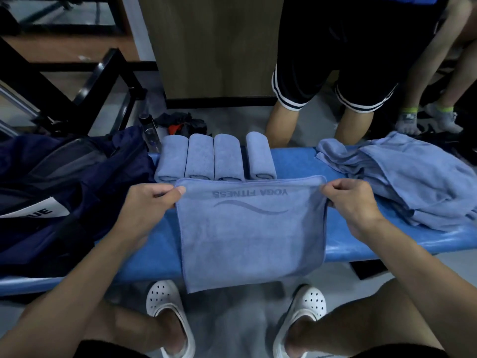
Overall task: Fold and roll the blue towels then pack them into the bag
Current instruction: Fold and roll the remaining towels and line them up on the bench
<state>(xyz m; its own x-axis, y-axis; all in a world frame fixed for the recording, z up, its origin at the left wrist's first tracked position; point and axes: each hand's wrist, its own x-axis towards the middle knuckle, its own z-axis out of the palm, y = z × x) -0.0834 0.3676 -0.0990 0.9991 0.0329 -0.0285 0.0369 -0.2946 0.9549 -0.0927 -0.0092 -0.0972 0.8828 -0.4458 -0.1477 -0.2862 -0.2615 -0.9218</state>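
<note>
A glossy blue padded table [366, 241] spans a grey floor [232, 321]. The left hand [152, 200] and right hand [353, 200] each pinch a far corner of a flat, plush blue towel [250, 233] between curled fingers [178, 191]; its near edge hangs off the table's lip. Just beyond the fingers lie four rolled towels [201, 156]. Right of them is a crumpled heap of towels [413, 182], and left of them the navy bag [103, 182].

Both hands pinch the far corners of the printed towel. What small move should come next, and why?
Probably draw both corners toward the body, folding the towel in half: left hand and right hand pinch its far edge, it lies flat across the bench, and four rolled towels behind are far narrower.
</note>
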